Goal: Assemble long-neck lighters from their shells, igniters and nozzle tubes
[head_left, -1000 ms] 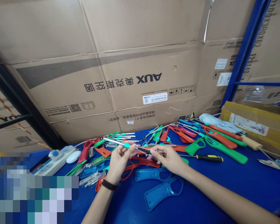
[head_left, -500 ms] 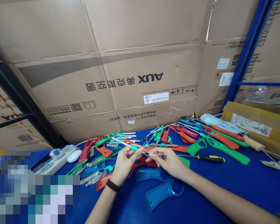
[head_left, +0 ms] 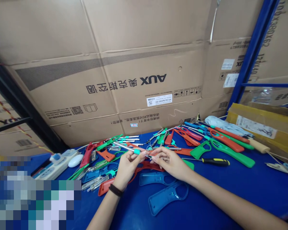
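Bare blue tabletop [head_left: 206,201] nearest, running under both forearms. First item on it: a blue handle shell [head_left: 157,202], hollow side up, its looped end to the right. A second blue shell [head_left: 148,179] lies just beyond, below the right hand [head_left: 174,164].

Left hand [head_left: 126,169], black band [head_left: 115,190] at the wrist: thumb and fingers closed on a metal rod [head_left: 123,146], which slants up and leftward above the parts. Green collar [head_left: 137,151] on the rod, close to the fingertips. Right hand opposite, thumb and fingers drawn narrow near the rod's inner end (detail too small; cannot tell exactly what they pinch). The two sets of fingertips nearly meet.

Behind and partly under the hands, red frames [head_left: 150,166]. To the left, clear plastic pieces [head_left: 96,183] in a loose pile; past them a white power strip [head_left: 57,166] with a white oval object [head_left: 75,160] just beside it. To the right, a black-and-yellow screwdriver [head_left: 216,162] lies flat, a long green lighter body [head_left: 232,155] beyond it.

Farther back, more metal rods [head_left: 129,140] with green fittings, then a pale bundle [head_left: 225,124] near a yellow-taped box [head_left: 254,124]. Last, the big carton [head_left: 134,64], its print upside down.
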### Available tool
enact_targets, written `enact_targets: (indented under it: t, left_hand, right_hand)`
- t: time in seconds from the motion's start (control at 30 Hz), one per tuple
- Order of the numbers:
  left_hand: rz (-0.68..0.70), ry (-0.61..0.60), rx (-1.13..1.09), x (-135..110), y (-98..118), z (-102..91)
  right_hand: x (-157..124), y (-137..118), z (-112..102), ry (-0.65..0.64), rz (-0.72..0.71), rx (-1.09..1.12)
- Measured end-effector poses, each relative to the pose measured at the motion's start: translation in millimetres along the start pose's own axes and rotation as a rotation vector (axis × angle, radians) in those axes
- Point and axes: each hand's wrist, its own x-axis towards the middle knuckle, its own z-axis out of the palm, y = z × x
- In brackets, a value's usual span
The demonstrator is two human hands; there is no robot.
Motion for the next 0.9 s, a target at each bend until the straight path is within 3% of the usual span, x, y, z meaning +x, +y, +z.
enact_targets:
  t: [0.27, 0.53, 0.77, 0.9]
  left_hand:
    - [-0.043, 0.016, -0.012, 0.9, -2.9, -1.8]
    - [-0.033, 0.034, -0.055, -1.9, 1.1, 0.5]
    - [-0.005, 0.04, -0.073, -2.7, 1.9, 0.1]
    - [0.003, -0.008, -0.07, -2.9, 2.8, 0.1]
  right_hand:
    - [0.6, 2.2, -1.2, 0.082, -0.156, -0.227]
    - [-0.1, -1.0, -1.3, 0.093, -0.048, -0.182]
    - [4.7, -0.9, -5.0, -0.073, 0.088, 0.06]
    - [5.3, -0.9, -6.0, -0.086, 0.099, 0.047]
